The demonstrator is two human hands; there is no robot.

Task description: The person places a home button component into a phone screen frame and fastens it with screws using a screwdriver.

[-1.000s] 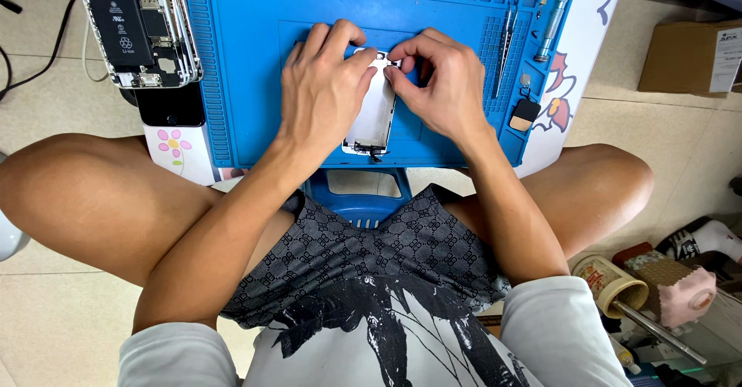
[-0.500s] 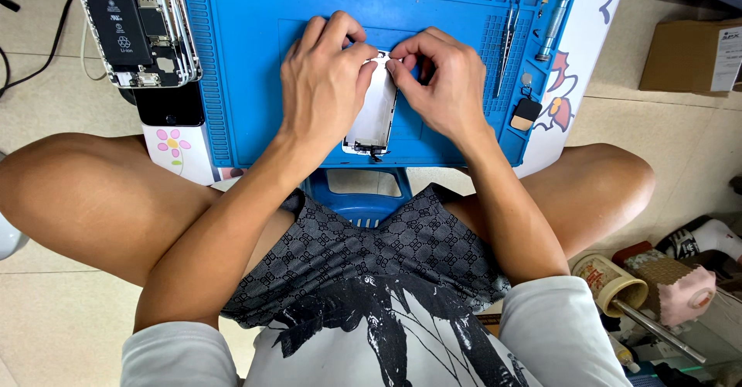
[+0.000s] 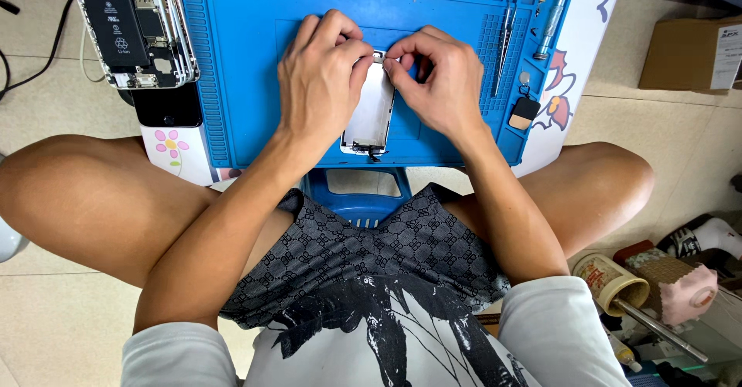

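Note:
A silver phone screen panel [image 3: 372,112] lies back side up on the blue repair mat [image 3: 239,70]. My left hand [image 3: 321,78] rests over its left edge and holds it down. My right hand [image 3: 437,74] pinches something small at the panel's top end, fingertips meeting those of the left hand. What sits between the fingertips is too small to tell.
An opened phone body with a black battery [image 3: 135,27] lies at the mat's upper left. Tweezers [image 3: 502,43], a screwdriver [image 3: 550,16] and a small black pick [image 3: 524,109] lie at the mat's right. A cardboard box [image 3: 692,51] and a cup [image 3: 610,279] stand on the floor at the right.
Both hands have stayed on the panel's top end; only the fingertips have shifted slightly.

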